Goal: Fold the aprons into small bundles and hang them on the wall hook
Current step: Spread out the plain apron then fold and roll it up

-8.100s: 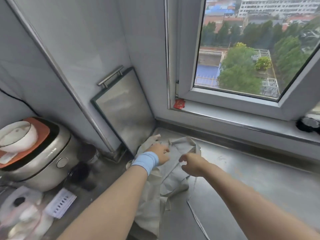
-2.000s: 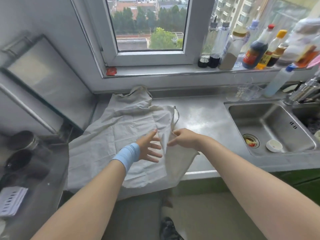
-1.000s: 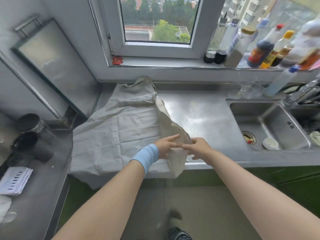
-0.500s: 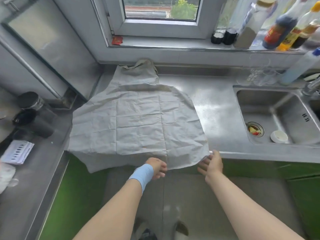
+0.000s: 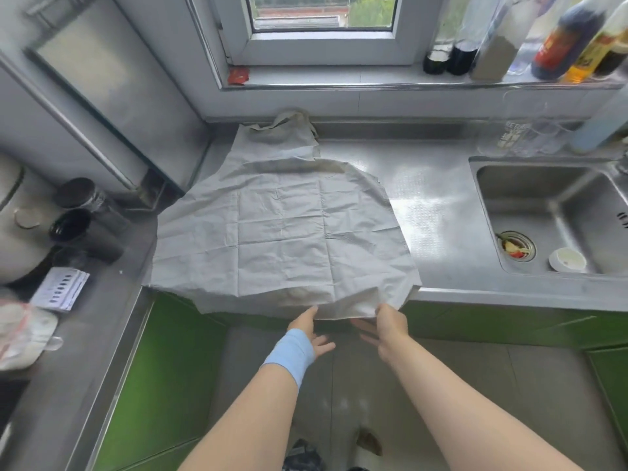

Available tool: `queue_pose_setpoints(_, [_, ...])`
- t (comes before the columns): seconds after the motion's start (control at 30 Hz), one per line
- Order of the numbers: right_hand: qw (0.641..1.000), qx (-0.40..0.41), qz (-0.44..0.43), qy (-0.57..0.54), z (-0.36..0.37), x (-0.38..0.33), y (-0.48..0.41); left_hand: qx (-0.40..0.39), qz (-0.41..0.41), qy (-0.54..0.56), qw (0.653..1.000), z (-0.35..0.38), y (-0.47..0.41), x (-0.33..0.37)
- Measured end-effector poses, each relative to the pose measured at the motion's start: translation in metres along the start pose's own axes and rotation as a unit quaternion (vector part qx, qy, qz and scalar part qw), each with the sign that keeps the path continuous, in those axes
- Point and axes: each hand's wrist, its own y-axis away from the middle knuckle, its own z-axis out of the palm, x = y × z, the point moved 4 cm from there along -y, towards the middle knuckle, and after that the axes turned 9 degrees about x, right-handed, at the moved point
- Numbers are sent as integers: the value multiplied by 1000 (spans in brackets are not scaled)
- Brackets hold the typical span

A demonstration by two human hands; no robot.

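Mid-frame, apron (image 5: 282,232) is lying flat on table (image 5: 438,212) w/ L hand (image 5: 311,331) & R hand (image 5: 387,329) touching its bottom hem, fingers released & spread.

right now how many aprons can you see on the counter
1. The apron lies spread flat on the steel counter left of the sink, its hem over the front edge by the left hand and right hand. Others may be out of view.

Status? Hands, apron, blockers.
Left hand and right hand open, fingertips at hem. Apron spread flat on counter, unfolded, hem over the front edge. Nothing lies on it; jars close at left.
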Motion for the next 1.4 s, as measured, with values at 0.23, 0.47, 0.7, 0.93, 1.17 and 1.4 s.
queue_pose_setpoints(0.23, [999, 15, -25, -16, -14, -23, 25, 70, 74, -74, 992, -7, 26, 9])
queue_pose_setpoints(0.47, [995, 15, -100, 15, -12, -43, 48, 140, 198, -637, 732, -19, 81, 35])
queue_pose_setpoints(0.7, [892, -141, -401, 154, 9, -55, 68, -89, 217, -466, 853, 22, 73, 26])
queue_pose_setpoints(0.93, [595, -265, -548, 525, 50, -52, 92, -170, 115, -190, 960, -23, 90, 102])
queue_pose_setpoints(1.17, [637, -325, -432, 549, 107, -74, 102, 31, 262, -356, 896, -57, 63, 140])
queue_pose_setpoints(1.4, [633, -142, -450, 614, 146, -85, 60, 77, 218, -506, 831, -93, 24, 145])
